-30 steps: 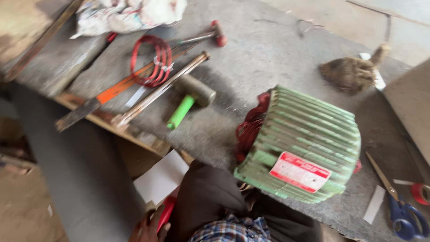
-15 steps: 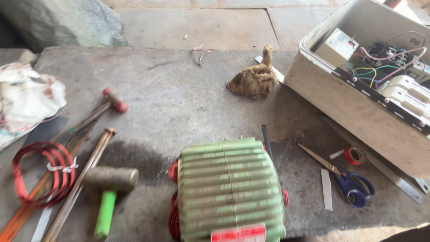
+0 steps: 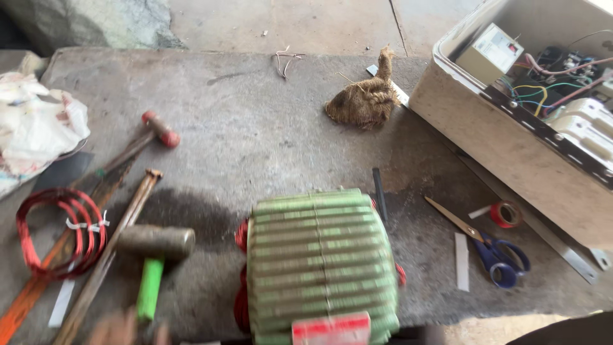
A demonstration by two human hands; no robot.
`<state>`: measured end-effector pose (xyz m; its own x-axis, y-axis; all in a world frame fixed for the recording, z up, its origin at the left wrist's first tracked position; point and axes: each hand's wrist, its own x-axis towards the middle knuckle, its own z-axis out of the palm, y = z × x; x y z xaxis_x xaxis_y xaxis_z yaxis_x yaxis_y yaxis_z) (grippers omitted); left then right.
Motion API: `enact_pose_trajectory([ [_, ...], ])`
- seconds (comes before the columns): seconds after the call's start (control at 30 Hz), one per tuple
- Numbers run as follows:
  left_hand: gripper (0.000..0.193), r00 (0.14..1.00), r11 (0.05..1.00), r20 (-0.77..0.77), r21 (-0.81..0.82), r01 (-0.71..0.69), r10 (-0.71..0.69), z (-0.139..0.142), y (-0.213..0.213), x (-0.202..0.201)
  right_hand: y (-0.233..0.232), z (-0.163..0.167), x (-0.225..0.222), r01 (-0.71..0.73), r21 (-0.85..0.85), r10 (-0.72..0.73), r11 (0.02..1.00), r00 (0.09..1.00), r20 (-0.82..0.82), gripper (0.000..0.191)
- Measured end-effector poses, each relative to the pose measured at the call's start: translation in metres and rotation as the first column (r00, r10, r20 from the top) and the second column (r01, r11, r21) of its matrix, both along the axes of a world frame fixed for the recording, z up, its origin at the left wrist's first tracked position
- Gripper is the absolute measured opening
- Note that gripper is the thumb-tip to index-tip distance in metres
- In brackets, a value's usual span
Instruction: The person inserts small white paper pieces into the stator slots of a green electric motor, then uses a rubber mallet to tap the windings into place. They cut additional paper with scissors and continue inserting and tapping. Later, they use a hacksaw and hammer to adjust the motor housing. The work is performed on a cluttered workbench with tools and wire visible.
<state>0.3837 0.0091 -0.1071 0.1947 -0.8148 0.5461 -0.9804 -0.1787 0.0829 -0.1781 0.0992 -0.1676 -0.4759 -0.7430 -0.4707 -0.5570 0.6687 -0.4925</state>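
A green finned motor housing (image 3: 322,262) with red copper windings showing at its sides lies at the near edge of a grey stone bench (image 3: 255,134). Left of it rests a mallet (image 3: 153,255) with a grey head and a green handle. A blurred shape at the bottom edge, just below the mallet handle, looks like my left hand (image 3: 121,331); its fingers cannot be made out. My right hand is out of sight.
A red wire coil (image 3: 60,230), long metal rods (image 3: 115,236) and a red-tipped tool (image 3: 159,130) lie left. Blue-handled scissors (image 3: 491,249), red tape roll (image 3: 507,214), burlap bundle (image 3: 364,102) and an open box of electrical parts (image 3: 530,96) sit right. White cloth (image 3: 35,128) far left.
The view has swung up and squared onto the bench, then moved closer to the motor housing. A blurred hand-like shape now shows at the bottom left edge.
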Motion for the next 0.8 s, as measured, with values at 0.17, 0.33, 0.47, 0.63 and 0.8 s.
enact_pose_trajectory([
  [0.17, 0.067, 0.999, 0.969, -0.018, 0.245, -0.021, 0.026, 0.033, -0.040, -0.003, 0.016, 0.012, -0.034, 0.043, -0.293, -0.063, 0.955, 0.996, -0.059, 0.036],
  [0.33, 0.055, 0.998, 0.973, -0.068, 0.230, 0.020, -0.004, 0.067, -0.048, -0.017, 0.039, 0.086, -0.033, -0.014, -0.896, -0.071, 0.445, 0.996, -0.051, 0.034],
  [0.47, 0.048, 0.953, 0.959, -0.214, -0.232, 0.165, -0.216, 0.080, -0.011, -0.054, 0.035, 0.141, 0.026, -0.234, -0.949, 0.217, 0.210, 0.958, -0.188, 0.026],
  [0.63, 0.046, 0.654, 0.541, -0.036, -0.597, 0.592, -0.755, 0.121, 0.026, -0.169, -0.004, 0.175, 0.091, -0.517, -0.841, 0.832, 0.161, 0.529, -0.166, 0.060],
  [0.8, 0.045, 0.251, 0.282, -0.130, -0.390, 0.876, -0.959, 0.146, 0.051, -0.267, 0.001, 0.157, 0.116, -0.181, -0.903, 0.832, 0.389, 0.490, 0.260, 0.050],
])
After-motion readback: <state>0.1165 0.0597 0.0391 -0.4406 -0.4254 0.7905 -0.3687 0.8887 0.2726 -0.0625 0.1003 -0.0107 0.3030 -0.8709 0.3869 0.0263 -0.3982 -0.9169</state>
